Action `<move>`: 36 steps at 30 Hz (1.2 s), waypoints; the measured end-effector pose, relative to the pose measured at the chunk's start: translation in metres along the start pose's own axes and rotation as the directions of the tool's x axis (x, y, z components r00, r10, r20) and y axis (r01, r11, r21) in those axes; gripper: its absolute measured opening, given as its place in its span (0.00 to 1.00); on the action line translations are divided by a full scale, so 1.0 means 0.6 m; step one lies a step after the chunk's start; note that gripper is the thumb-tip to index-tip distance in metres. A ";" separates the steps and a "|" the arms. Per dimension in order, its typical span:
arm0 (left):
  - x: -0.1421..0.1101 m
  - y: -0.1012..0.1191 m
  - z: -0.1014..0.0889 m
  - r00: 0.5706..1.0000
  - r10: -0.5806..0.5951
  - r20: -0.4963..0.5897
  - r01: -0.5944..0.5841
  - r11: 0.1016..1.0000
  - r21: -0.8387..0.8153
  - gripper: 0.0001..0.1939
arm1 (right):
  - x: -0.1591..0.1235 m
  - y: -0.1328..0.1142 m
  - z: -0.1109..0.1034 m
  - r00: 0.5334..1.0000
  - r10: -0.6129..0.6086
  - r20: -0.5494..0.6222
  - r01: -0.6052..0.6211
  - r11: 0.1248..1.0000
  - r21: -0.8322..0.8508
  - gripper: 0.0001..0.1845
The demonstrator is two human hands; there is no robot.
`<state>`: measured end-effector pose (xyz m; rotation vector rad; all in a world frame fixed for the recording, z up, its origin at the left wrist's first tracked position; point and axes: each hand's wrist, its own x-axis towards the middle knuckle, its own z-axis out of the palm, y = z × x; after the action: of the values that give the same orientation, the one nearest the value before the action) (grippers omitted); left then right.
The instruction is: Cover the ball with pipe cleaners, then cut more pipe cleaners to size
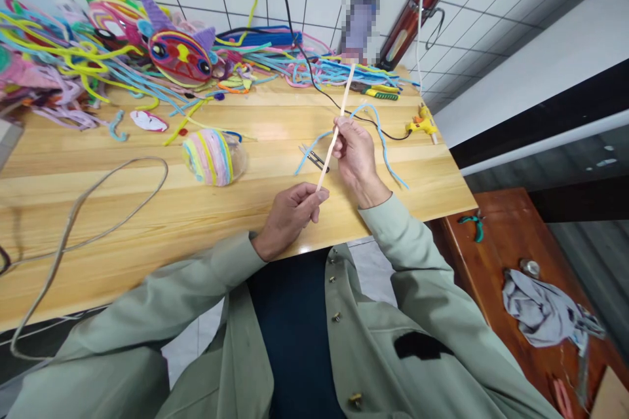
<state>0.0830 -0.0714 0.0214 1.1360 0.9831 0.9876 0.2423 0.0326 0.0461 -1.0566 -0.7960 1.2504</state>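
A pale peach pipe cleaner (346, 93) is stretched between my two hands above the table's front part. My left hand (291, 213) pinches its lower end between thumb and fingers. Farther up, my right hand (354, 147) grips it near the middle, and its free end points toward the wall. Under my right hand lies a bent light-blue pipe cleaner (384, 144), partly hidden. Small thread snips (313, 158) rest on the wood beside it. To the left sits a rounded form wrapped in striped pastel pipe cleaners (212, 157), its right side clear and bare.
Pipe cleaners (275, 65) in many colours pile along the tiled wall, with a horned mask-like craft piece (181, 55) among them. A yellow glue gun (421, 123) lies at the right edge. A grey cable (73, 216) loops at left. A dark red flask (410, 25) leans at the back.
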 end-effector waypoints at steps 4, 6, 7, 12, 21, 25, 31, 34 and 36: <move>-0.003 -0.010 -0.001 0.989 0.147 -0.033 -0.145 0.987 0.070 0.17 | 0.000 0.002 0.003 0.996 0.093 0.013 -0.094 0.994 0.055 0.15; -0.003 -0.013 -0.003 0.983 0.182 -0.007 -0.181 0.979 0.098 0.18 | -0.001 0.003 0.004 0.993 0.120 0.023 -0.121 0.991 0.065 0.15; -0.003 -0.015 -0.004 0.980 0.200 0.003 -0.199 0.974 0.104 0.18 | -0.002 0.003 0.004 0.991 0.127 0.029 -0.129 0.989 0.067 0.15; -0.002 -0.020 -0.005 0.959 0.282 0.030 -0.283 0.953 0.105 0.17 | -0.006 0.004 0.007 0.986 0.149 0.072 -0.155 0.985 0.073 0.15; -0.003 -0.001 -0.008 0.994 0.068 0.080 -0.071 0.997 0.029 0.23 | -0.001 -0.019 0.005 0.995 0.094 0.034 -0.096 0.994 0.057 0.12; -0.005 0.008 -0.010 0.999 0.050 0.017 -0.050 0.999 0.006 0.22 | 0.000 -0.030 0.008 0.996 0.091 0.013 -0.091 0.994 0.063 0.12; -0.008 0.012 -0.018 0.997 -0.064 0.030 0.064 0.998 0.014 0.25 | 0.009 -0.035 0.018 0.989 0.147 -0.033 -0.144 0.987 0.070 0.09; -0.007 0.005 -0.026 0.997 -0.056 0.055 0.057 0.998 -0.011 0.28 | 0.015 -0.039 0.018 0.987 0.162 -0.012 -0.161 0.985 0.068 0.09; -0.008 -0.003 -0.032 0.994 -0.023 0.107 0.029 0.998 -0.052 0.31 | 0.029 -0.047 0.015 0.986 0.166 -0.009 -0.165 0.982 0.090 0.09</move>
<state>0.0636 -0.0717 0.0176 1.1174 0.8793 0.9181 0.2470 0.0515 0.0742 -1.0764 -0.6436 1.4032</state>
